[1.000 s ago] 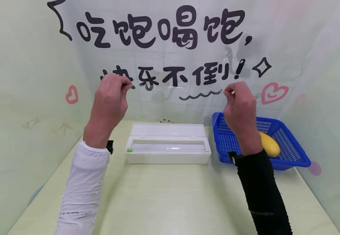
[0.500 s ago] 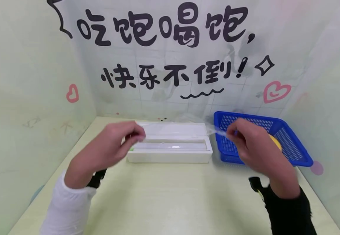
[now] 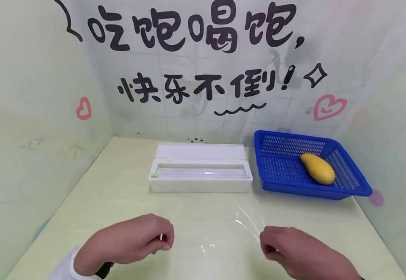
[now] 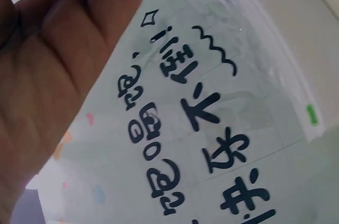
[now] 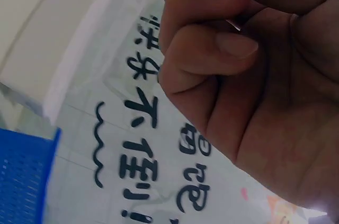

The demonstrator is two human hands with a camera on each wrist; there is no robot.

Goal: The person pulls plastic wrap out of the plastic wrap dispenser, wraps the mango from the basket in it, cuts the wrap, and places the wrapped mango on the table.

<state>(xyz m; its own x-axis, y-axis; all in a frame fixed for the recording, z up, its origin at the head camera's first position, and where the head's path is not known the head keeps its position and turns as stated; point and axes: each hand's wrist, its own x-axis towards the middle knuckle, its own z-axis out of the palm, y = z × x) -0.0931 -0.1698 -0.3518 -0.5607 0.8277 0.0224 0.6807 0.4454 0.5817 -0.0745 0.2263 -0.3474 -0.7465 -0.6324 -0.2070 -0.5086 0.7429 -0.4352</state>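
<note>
spanning parallel to the white box [image 3: 201,185], on its near side, clear film [image 3: 208,246] is pinched by left hand [image 3: 129,240] and right hand [image 3: 301,249].

Clear plastic wrap [image 3: 208,245], a thin see-through sheet, loose between two hands above the near part of the table [image 3: 188,210], in front of the white box [image 3: 201,186] and apart from it. Right hand [image 3: 297,249]: fingers curled, pinching the sheet; bright creases fan up and leftward from the grip. Left hand [image 3: 136,237]: thumb and bent fingers pinching the opposite side, wrap faint there. Small glints mid-sheet. Outline mostly untraceable; whether any part touches the table, cannot tell.
</note>
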